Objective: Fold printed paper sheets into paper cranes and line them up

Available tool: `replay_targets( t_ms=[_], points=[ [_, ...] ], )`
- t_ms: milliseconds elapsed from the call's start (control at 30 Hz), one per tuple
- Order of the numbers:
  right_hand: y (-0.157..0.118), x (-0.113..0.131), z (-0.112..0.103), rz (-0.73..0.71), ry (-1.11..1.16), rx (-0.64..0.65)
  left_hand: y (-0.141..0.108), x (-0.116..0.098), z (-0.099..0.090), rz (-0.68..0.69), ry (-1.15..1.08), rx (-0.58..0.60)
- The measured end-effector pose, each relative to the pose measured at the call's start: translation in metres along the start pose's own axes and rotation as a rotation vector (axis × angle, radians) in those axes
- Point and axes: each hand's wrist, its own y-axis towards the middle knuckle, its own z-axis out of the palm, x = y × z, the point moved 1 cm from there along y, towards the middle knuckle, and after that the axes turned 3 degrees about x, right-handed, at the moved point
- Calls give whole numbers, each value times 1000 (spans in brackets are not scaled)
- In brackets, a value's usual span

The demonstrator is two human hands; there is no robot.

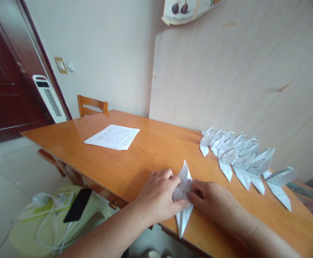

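Observation:
A folded sheet of printed paper (184, 179), narrow and pointed at both ends, lies at the front edge of the wooden table, its near tip reaching past the edge. My left hand (161, 195) grips its left side, thumb pressed on the middle. From the right, my right hand (206, 195) pinches the other side, fingers curled in. Both hands meet near the paper's centre and hide part of its folds. To the right stand several folded paper pieces (242, 150) made of similar printed paper, lined up in rows.
A stack of printed sheets (113, 137) rests on the table (156, 139) at the left. Below on the left, a pale stool (91, 215) bears a power strip, white cables and a black phone (78, 205). A wooden chair (91, 105) is behind the table's far edge.

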Motion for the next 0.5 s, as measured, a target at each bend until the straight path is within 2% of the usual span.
replay_targets(
  t_ms=[100,167,400,500],
  points=[
    [2,-5,-2,-11,89,13,0,-1,0,2,5,6],
    [4,-10,-3,-26,159,-24,0,-1,0,-1,6,13],
    [18,-28,1,-26,330,-330,1,2,-1,38,-4,22],
    [22,-32,0,-93,374,-411,3,5,-4,79,-14,43]
  ],
)
